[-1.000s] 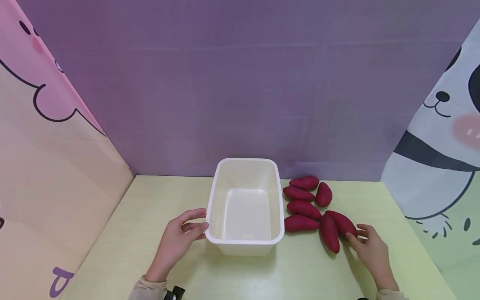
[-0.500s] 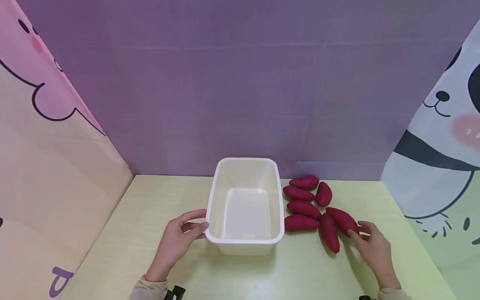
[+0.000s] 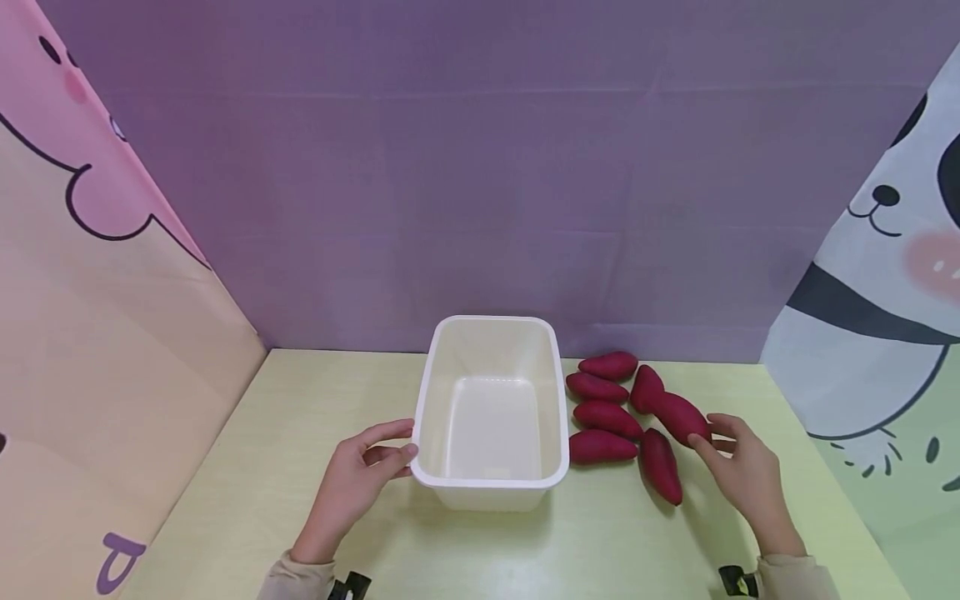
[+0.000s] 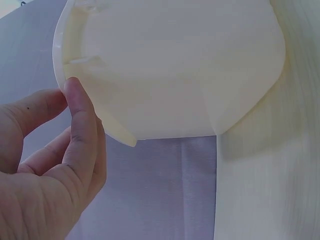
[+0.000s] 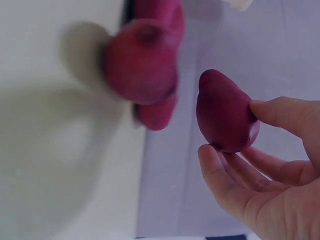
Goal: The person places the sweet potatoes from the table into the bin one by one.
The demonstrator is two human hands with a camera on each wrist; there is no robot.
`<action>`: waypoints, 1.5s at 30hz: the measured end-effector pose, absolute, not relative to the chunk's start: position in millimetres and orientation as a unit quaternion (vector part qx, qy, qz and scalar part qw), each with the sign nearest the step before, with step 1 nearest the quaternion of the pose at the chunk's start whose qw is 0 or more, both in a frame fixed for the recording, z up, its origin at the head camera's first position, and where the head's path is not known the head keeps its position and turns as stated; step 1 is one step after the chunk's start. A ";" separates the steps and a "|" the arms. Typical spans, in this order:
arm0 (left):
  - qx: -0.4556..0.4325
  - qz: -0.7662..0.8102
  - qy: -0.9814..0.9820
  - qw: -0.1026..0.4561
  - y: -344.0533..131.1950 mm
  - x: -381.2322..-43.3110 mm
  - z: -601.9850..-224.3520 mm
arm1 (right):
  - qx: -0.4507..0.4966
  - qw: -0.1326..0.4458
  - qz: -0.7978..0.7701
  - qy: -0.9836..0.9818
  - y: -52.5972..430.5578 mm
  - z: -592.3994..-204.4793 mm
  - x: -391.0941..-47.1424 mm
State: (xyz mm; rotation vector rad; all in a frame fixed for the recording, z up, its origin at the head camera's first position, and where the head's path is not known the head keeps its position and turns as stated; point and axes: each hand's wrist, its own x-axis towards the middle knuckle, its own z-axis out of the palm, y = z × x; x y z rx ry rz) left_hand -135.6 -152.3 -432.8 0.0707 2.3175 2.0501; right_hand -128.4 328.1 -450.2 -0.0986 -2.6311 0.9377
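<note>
My left hand (image 3: 358,477) pinches the left rim of a deep white plastic tub (image 3: 491,483). In the left wrist view, thumb and fingers meet at the rim of the tub (image 4: 165,75). On the right, my right hand (image 3: 746,471) grips one end of a dark red sweet potato (image 3: 680,418). The right wrist view has this sweet potato (image 5: 225,115) raised off the table between thumb and fingertips. Just left of it lies another sweet potato (image 3: 660,467) on the table. More sweet potatoes (image 3: 603,447) lie in a loose row beside the tub.
The pale yellow tabletop (image 3: 300,400) runs back to a purple cloth backdrop (image 3: 480,183). Printed cloth panels stand at both sides, with a panda (image 3: 877,275) on the right one. A black strap device (image 3: 738,581) sits at my right wrist.
My right hand has lifted the sweet potato off the table, moving it farther back. The sweet potato beside it has shifted slightly. My left hand and the tub have stayed put.
</note>
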 end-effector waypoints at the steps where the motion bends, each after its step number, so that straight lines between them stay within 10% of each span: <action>1: 0.024 0.662 0.749 0.023 -152.4 -135.5 -432.8 | -0.030 0.174 0.330 -0.928 326.4 -446.1 -130.7; 45: 0.016 0.651 0.758 0.027 -152.6 -134.3 -433.2 | 0.135 0.091 0.370 -0.915 137.1 -325.8 -254.1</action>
